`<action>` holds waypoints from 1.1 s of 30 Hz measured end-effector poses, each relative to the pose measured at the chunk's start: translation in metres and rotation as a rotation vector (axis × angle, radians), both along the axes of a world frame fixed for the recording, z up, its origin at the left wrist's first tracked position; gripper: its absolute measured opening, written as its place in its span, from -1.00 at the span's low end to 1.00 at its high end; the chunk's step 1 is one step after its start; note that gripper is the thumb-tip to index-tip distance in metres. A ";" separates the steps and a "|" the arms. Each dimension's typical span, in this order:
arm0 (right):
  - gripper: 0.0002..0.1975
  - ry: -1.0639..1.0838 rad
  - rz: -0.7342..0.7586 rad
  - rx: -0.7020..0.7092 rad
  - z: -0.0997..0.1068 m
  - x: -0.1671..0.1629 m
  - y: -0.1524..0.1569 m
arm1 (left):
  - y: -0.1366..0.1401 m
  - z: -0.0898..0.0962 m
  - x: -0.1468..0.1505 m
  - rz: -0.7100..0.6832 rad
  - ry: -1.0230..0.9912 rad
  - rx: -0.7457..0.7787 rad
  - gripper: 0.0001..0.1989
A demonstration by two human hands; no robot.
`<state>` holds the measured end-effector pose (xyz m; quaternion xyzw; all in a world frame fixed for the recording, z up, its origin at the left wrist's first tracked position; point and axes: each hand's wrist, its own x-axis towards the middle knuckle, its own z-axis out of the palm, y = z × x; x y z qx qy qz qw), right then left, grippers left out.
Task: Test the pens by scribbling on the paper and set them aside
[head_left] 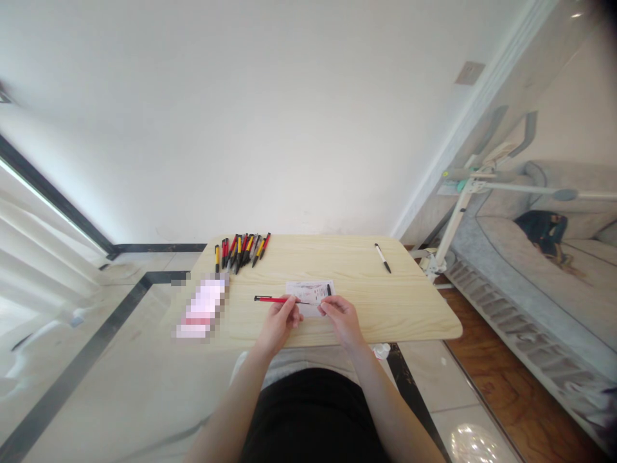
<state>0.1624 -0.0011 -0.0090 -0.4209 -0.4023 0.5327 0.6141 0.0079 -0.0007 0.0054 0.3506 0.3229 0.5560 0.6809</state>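
My left hand (283,316) pinches a red pen barrel (272,299) with a black clip end pointing left. A thin, dark refill (304,303) sticks out of the barrel's right end toward my other hand. My right hand (342,316) is closed, thumb against fingers, close to the refill's tip; what it pinches is too small to make out. Just above those fingertips shows a short black pen piece (330,289); I cannot tell whether it is held or lies on the paper. Beneath both hands, a printed white paper (308,288) lies on the table.
The pale wooden table (414,308) stands against a white wall. Several red, yellow and grey pens (243,249) lie piled at its back left. A blurred-out pinkish item (202,308) is at the left edge. One white-and-black pen (382,257) lies at the back right.
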 end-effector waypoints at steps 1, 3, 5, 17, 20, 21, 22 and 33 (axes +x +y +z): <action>-0.84 -0.018 0.003 0.001 0.000 0.000 0.000 | 0.000 0.000 0.000 -0.001 0.001 -0.001 -0.80; -0.85 -0.054 0.016 -0.002 0.001 -0.001 -0.001 | 0.000 0.000 -0.001 -0.003 0.002 0.000 -0.79; -0.85 -0.077 0.027 -0.001 0.002 -0.001 -0.001 | 0.000 -0.001 -0.001 -0.005 0.003 0.000 -0.79; -0.84 -0.173 0.055 0.021 0.005 -0.001 -0.003 | 0.000 -0.002 0.001 -0.013 0.099 0.031 -0.77; -0.84 -0.214 0.079 0.020 0.006 -0.001 -0.004 | -0.001 -0.003 0.001 -0.025 0.171 0.055 -0.76; -0.83 -0.226 0.083 0.021 0.006 -0.001 -0.004 | -0.001 -0.003 0.001 -0.025 0.195 0.060 -0.76; -0.83 -0.236 0.084 0.023 0.007 -0.001 -0.004 | -0.001 -0.003 0.001 -0.023 0.219 0.066 -0.75; -0.83 -0.306 0.055 0.066 0.005 -0.002 -0.003 | 0.000 -0.004 0.001 -0.058 0.247 0.040 -0.69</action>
